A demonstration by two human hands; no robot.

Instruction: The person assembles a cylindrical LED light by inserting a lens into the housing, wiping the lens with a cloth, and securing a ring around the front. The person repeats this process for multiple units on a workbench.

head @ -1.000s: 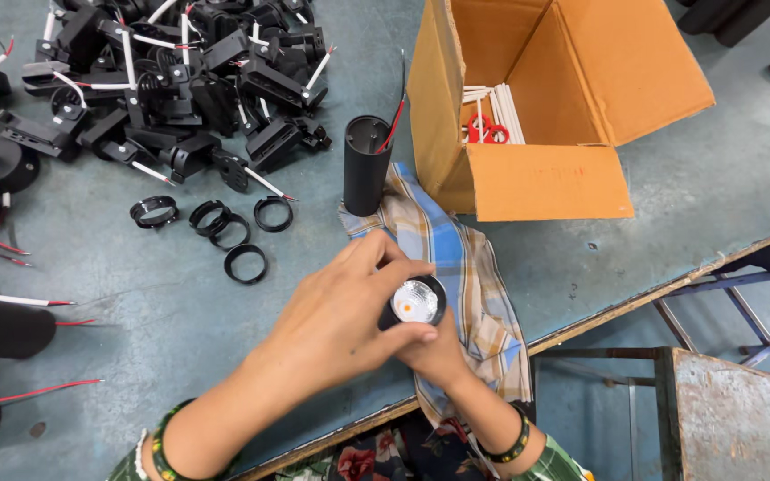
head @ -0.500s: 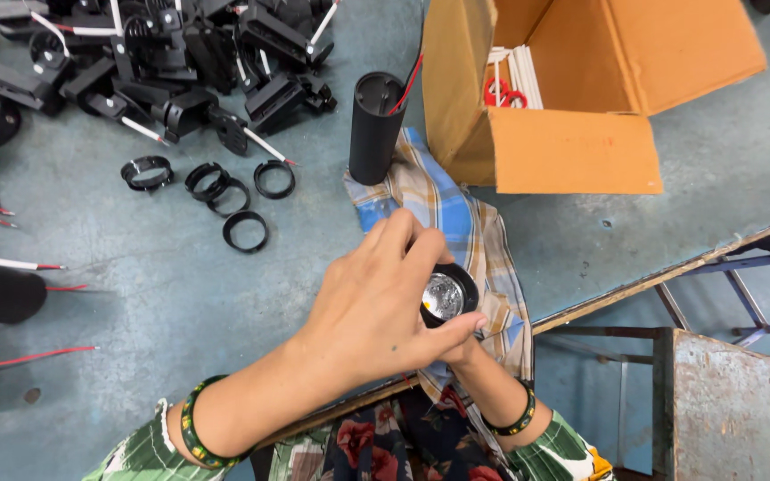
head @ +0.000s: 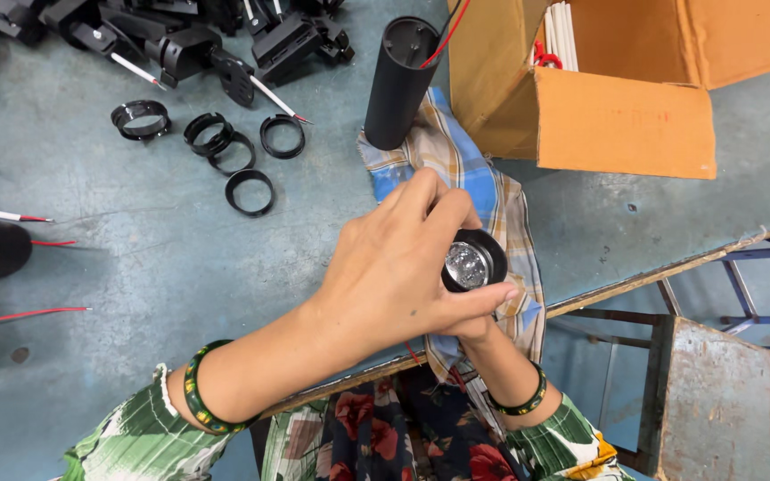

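Item: black cylindrical lamp housing (head: pixel 472 264), lens face up, over the checked cloth (head: pixel 492 191) at the table's near edge. Your left hand (head: pixel 398 267) curls over it, thumb and fingers pinching the rim. Your right hand (head: pixel 472 328) sits beneath it, mostly hidden; its grip cannot be told. Beyond the cloth: a second black cylinder (head: pixel 400 82) standing upright with a red wire. Right of the cloth: an open cardboard box (head: pixel 626 120). Left of the cloth: five loose black rings (head: pixel 249 191).
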